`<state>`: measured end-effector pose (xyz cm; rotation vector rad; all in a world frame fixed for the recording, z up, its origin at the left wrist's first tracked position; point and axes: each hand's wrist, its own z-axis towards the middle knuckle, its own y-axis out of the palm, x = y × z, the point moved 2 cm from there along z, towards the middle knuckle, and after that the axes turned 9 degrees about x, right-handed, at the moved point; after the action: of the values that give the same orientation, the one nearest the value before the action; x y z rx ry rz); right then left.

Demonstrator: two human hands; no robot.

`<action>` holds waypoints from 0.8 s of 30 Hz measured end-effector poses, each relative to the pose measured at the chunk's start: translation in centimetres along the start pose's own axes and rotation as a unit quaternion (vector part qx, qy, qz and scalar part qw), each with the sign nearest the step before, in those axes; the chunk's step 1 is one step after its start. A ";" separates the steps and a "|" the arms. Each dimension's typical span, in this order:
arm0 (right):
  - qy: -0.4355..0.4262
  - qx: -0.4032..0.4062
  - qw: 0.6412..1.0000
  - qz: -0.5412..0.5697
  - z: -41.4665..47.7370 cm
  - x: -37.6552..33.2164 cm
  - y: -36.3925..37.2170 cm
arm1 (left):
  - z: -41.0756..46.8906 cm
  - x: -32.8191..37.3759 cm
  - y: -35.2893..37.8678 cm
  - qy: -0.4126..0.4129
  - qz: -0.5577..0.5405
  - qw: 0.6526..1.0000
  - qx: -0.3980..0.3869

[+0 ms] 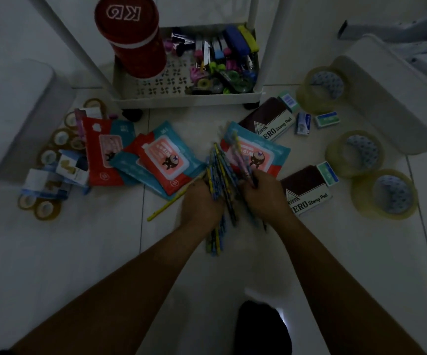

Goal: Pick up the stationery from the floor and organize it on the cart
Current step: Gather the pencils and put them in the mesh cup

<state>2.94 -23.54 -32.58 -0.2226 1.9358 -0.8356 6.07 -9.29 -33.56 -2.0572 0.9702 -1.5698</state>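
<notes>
While the light is running low, I am reading the floor (79, 252) from its left edge. Small tape rolls (46, 160) are lying clustered at the far left, touching a few blue-and-white boxes (53, 180). Just right of them a red wipes pack (102, 155) is lying flat, and a second wipes pack (166, 162) is overlapping its right edge.

On the far side, the cart (189, 97) is standing on the floor. Its lowest tray is carrying a red cylinder (130, 37) on the left and a heap of coloured clips (222, 62) and correction tapes on the right.

A yellow pencil (167, 204) is lying loose on the tiles, its far end beside the left hand (202, 203). That hand is curling its fingers around a bundle of pencils (217, 170), which is being held over the floor, near the cart but not on it. The right hand (261, 193) is gripping the bundle's right side. The far ends are fanning out over a third wipes pack (258, 149).

Right of the hands, two stamp pads (266, 119) are lying on the floor, one far and one near. Small staple-size boxes (303, 123) are lying beside the far one. Three large clear tape rolls (355, 152) are lying along the right side.
</notes>
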 end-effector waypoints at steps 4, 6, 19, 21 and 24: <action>0.018 -0.028 0.999 0.040 0.0 0.5 -0.5 | 0.3 0.1 0.0 -0.018 0.006 1.000 -0.014; 0.025 -0.043 0.997 0.063 -0.3 0.5 -0.2 | 0.3 -0.1 -0.1 -0.030 -0.004 0.999 -0.012; -0.055 -0.055 0.997 -0.006 -0.1 -0.4 1.5 | 0.7 -0.2 -2.0 -0.042 -0.125 0.991 0.017; -0.035 -0.046 0.998 0.033 -0.2 -0.8 1.1 | 0.8 -0.3 -2.4 -0.065 -0.146 0.987 0.018; 0.023 -0.038 0.993 0.110 -0.4 -0.8 0.8 | 0.7 0.8 -3.4 -0.109 -0.227 0.967 0.025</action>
<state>3.18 -22.38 -32.43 -0.0332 1.9948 -0.6281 7.88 -7.66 -31.00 -2.4729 0.3913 -1.5015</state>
